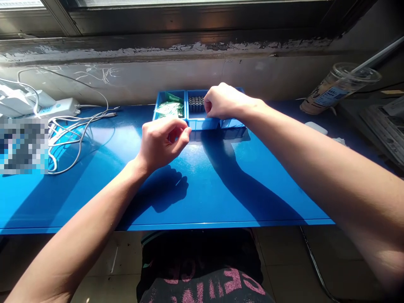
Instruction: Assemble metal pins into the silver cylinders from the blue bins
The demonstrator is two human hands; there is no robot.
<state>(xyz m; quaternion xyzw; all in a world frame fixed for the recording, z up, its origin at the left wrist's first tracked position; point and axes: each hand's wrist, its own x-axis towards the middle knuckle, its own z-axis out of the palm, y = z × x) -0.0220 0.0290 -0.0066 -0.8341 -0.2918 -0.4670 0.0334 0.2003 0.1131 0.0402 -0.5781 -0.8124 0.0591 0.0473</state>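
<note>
Right hand [222, 102] is up at the middle blue plastic bin [202, 122], fingers curled over its rim beside a batch of small dark cylindrical parts [196, 103]; whether that grip holds one, I can't tell. Left hand [161, 141] hovers just above the glossy blue counter [221, 185], thumb and fingertips pinched narrow, contents hidden. Left bin [159, 103] carries clear little bags of green pieces [170, 108]. White cables [72, 126] sprawl far left, an iced drink cup [339, 88] leans at right.

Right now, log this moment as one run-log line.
left hand: curled, above blue table, contents unclear | right hand: over middle blue bin of small dark parts | left bin: green packets
</note>
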